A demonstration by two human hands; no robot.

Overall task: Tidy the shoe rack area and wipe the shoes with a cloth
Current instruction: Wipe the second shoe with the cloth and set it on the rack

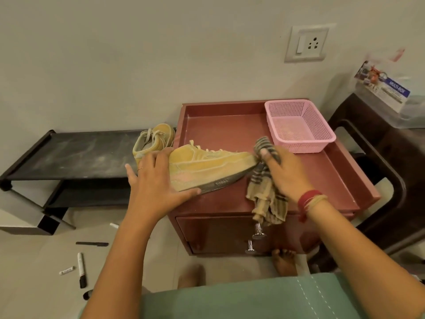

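Observation:
A dusty yellow suede shoe (207, 165) is tilted on its side over the front left of the red cabinet's top (230, 125), toe pointing right. My left hand (156, 180) grips its heel end, thumb under the sole. My right hand (282, 171) holds a striped beige and grey cloth (266, 199) bunched against the toe; the cloth's loose end hangs over the cabinet's front edge. The second yellow shoe (154, 140) stands on the right end of the black shoe rack (73, 153), just behind the held one.
An empty pink plastic basket (299, 125) sits at the cabinet's back right. Several markers and caps (81, 269) lie on the floor at the lower left. A dark chair (379, 143) with a plastic-wrapped box stands to the right. My bare feet (284, 261) are below the cabinet.

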